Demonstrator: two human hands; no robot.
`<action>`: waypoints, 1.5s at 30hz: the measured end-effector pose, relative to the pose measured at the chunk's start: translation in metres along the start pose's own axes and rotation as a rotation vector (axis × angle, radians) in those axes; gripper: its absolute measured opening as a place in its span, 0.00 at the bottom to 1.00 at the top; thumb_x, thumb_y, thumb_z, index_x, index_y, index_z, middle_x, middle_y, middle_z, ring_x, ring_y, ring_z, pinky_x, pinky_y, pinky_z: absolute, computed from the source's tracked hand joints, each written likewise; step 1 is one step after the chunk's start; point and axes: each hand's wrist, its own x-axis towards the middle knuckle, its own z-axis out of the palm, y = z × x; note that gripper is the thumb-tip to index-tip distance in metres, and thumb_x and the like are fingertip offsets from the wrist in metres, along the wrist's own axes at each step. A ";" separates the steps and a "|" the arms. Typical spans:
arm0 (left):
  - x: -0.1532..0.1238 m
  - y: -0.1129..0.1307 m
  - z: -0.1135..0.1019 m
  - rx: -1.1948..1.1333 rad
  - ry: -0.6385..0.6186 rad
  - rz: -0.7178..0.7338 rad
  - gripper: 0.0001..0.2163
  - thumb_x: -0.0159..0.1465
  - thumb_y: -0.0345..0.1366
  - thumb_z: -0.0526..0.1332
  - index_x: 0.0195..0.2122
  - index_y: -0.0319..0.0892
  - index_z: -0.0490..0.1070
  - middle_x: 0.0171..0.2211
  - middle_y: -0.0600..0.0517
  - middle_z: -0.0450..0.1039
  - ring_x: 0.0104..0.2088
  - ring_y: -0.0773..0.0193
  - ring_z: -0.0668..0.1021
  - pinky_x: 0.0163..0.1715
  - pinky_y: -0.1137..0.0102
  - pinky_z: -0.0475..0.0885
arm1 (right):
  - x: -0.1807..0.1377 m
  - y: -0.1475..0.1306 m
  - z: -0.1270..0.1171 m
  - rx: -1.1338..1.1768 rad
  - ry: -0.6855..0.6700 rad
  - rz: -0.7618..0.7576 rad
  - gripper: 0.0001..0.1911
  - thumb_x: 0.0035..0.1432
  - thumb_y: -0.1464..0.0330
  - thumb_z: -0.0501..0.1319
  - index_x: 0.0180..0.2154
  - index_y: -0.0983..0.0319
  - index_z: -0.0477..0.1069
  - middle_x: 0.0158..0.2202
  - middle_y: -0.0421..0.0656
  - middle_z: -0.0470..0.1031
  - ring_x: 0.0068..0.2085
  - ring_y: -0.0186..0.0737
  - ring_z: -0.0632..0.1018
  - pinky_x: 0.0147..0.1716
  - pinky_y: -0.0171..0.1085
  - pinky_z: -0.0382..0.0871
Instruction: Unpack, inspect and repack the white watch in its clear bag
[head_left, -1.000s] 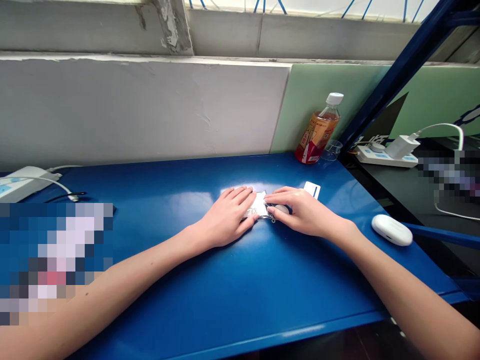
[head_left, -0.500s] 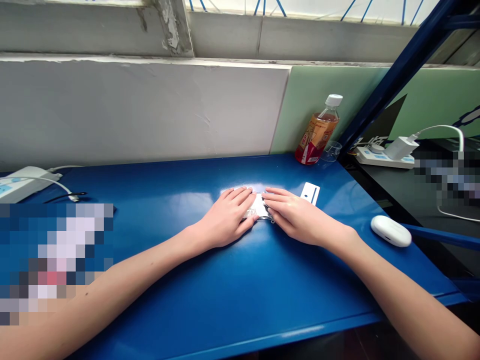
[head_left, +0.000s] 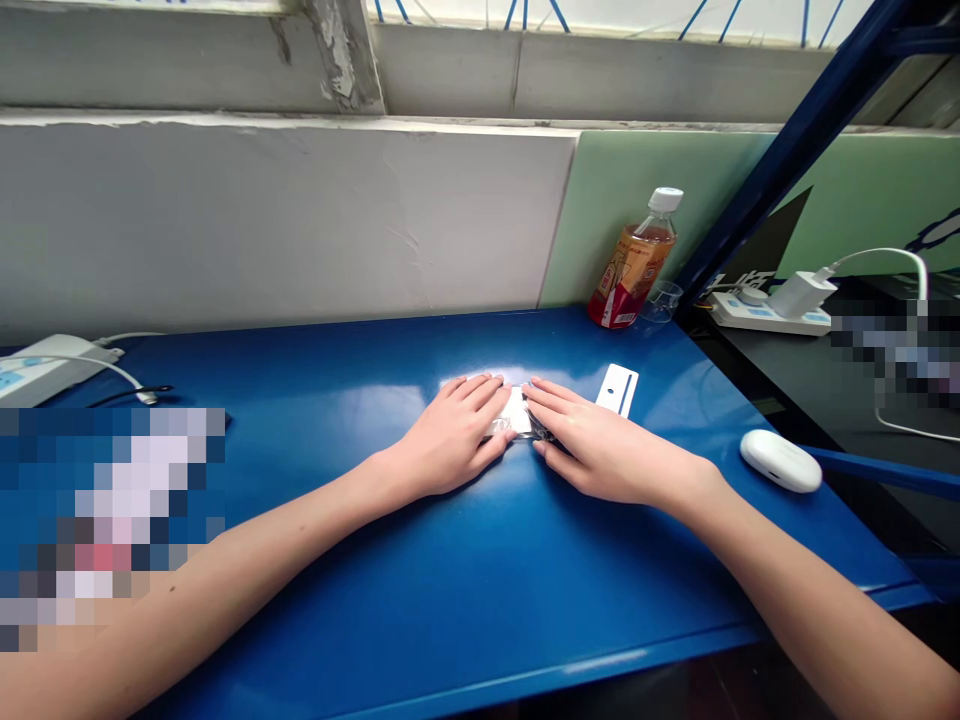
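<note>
A small, flat, shiny-edged white packet [head_left: 516, 408] is lying on the glossy blue table [head_left: 480, 570]. Left of the packet, the bare left hand [head_left: 450, 440] is covering one end, fingers close together, thumb apart; to its right, the bare right hand [head_left: 592, 442] is overlapping the other, fingers slightly parted.

Item [head_left: 517, 408] between fingers [head_left: 489, 404]: white. Tabletop [head_left: 480, 560] beneath them: blue. Card [head_left: 613, 390] right of them: white, bears dark stripe. Bottle [head_left: 637, 255] beyond: orange-and-red label [head_left: 627, 278].

Small white item [head_left: 517, 412], shiny-edged, partly hidden, flat on the blue tabletop [head_left: 465, 590].
</note>
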 end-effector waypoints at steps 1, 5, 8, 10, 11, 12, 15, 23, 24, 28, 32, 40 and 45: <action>0.000 0.000 0.000 0.004 0.000 0.001 0.25 0.73 0.45 0.48 0.65 0.36 0.61 0.64 0.37 0.64 0.65 0.45 0.66 0.62 0.48 0.61 | 0.000 -0.001 0.001 -0.014 -0.002 0.005 0.21 0.66 0.68 0.53 0.58 0.68 0.67 0.62 0.59 0.69 0.66 0.59 0.65 0.61 0.56 0.68; 0.000 0.001 0.000 0.025 0.003 0.004 0.25 0.74 0.45 0.48 0.65 0.34 0.62 0.64 0.36 0.64 0.65 0.45 0.66 0.62 0.50 0.61 | -0.001 -0.008 0.003 -0.083 -0.034 0.027 0.27 0.67 0.65 0.52 0.59 0.79 0.64 0.63 0.68 0.64 0.67 0.63 0.63 0.61 0.57 0.67; 0.000 0.001 0.000 0.038 -0.001 0.007 0.25 0.74 0.45 0.48 0.65 0.33 0.62 0.64 0.36 0.64 0.65 0.45 0.65 0.62 0.50 0.61 | -0.002 -0.010 0.005 -0.088 -0.043 0.044 0.30 0.67 0.63 0.53 0.61 0.79 0.63 0.65 0.68 0.62 0.67 0.63 0.62 0.62 0.57 0.66; 0.001 0.001 0.000 0.042 -0.006 0.005 0.25 0.74 0.45 0.48 0.65 0.32 0.61 0.64 0.36 0.63 0.65 0.44 0.65 0.62 0.51 0.61 | -0.003 -0.009 0.005 -0.068 -0.040 0.051 0.31 0.67 0.60 0.53 0.62 0.77 0.63 0.65 0.66 0.62 0.68 0.62 0.62 0.62 0.56 0.65; 0.000 0.001 0.000 0.043 -0.008 0.002 0.25 0.74 0.45 0.48 0.65 0.32 0.61 0.64 0.36 0.63 0.65 0.44 0.65 0.63 0.51 0.61 | -0.003 -0.008 0.005 -0.057 -0.039 0.050 0.31 0.67 0.59 0.54 0.62 0.76 0.63 0.65 0.66 0.63 0.68 0.62 0.62 0.62 0.56 0.65; 0.000 0.001 0.000 0.044 -0.009 0.000 0.25 0.74 0.45 0.48 0.65 0.33 0.61 0.65 0.37 0.63 0.65 0.45 0.65 0.63 0.51 0.61 | -0.003 -0.008 0.005 -0.050 -0.037 0.047 0.32 0.67 0.58 0.54 0.62 0.76 0.63 0.65 0.66 0.63 0.68 0.62 0.61 0.63 0.57 0.65; 0.000 0.001 0.001 0.043 -0.012 -0.006 0.25 0.74 0.45 0.47 0.65 0.34 0.61 0.65 0.38 0.63 0.66 0.45 0.65 0.63 0.51 0.60 | -0.001 -0.006 0.005 -0.053 -0.027 0.032 0.33 0.66 0.57 0.55 0.62 0.77 0.62 0.64 0.66 0.63 0.68 0.63 0.61 0.63 0.56 0.64; 0.000 0.001 0.002 0.041 -0.003 0.003 0.25 0.74 0.45 0.47 0.65 0.33 0.62 0.65 0.37 0.63 0.65 0.44 0.65 0.63 0.50 0.61 | 0.003 -0.003 0.008 -0.051 0.035 -0.021 0.32 0.65 0.57 0.58 0.59 0.77 0.67 0.63 0.67 0.65 0.66 0.64 0.64 0.61 0.57 0.67; 0.000 0.001 0.002 0.044 0.000 0.006 0.25 0.74 0.45 0.47 0.65 0.33 0.62 0.65 0.37 0.63 0.65 0.44 0.65 0.63 0.50 0.61 | 0.004 -0.003 0.009 -0.048 0.039 -0.027 0.32 0.65 0.57 0.58 0.58 0.78 0.67 0.62 0.67 0.66 0.66 0.64 0.64 0.61 0.57 0.67; 0.000 0.000 0.004 0.047 0.010 0.013 0.25 0.74 0.46 0.46 0.65 0.33 0.61 0.65 0.37 0.63 0.65 0.44 0.65 0.62 0.50 0.61 | 0.005 -0.002 0.010 -0.030 0.053 -0.035 0.32 0.65 0.57 0.59 0.57 0.79 0.68 0.62 0.67 0.66 0.66 0.63 0.64 0.63 0.54 0.65; -0.001 -0.001 0.004 0.031 0.010 0.007 0.25 0.74 0.45 0.47 0.65 0.33 0.61 0.65 0.36 0.63 0.65 0.44 0.65 0.63 0.49 0.61 | 0.004 -0.003 0.011 0.020 0.051 -0.027 0.30 0.64 0.57 0.60 0.56 0.77 0.69 0.63 0.66 0.65 0.68 0.61 0.62 0.64 0.53 0.63; 0.001 -0.001 0.004 0.008 0.035 0.019 0.25 0.73 0.45 0.50 0.64 0.33 0.63 0.64 0.35 0.64 0.64 0.43 0.66 0.62 0.49 0.62 | 0.008 -0.004 0.013 0.142 0.131 -0.015 0.24 0.64 0.61 0.60 0.55 0.71 0.70 0.61 0.60 0.69 0.65 0.57 0.67 0.63 0.54 0.66; 0.001 -0.001 0.002 -0.036 0.066 0.036 0.23 0.72 0.44 0.51 0.62 0.34 0.63 0.62 0.35 0.66 0.63 0.44 0.68 0.60 0.49 0.63 | 0.008 0.002 0.011 0.070 0.156 0.040 0.20 0.68 0.62 0.55 0.50 0.70 0.75 0.56 0.60 0.74 0.62 0.59 0.71 0.60 0.55 0.69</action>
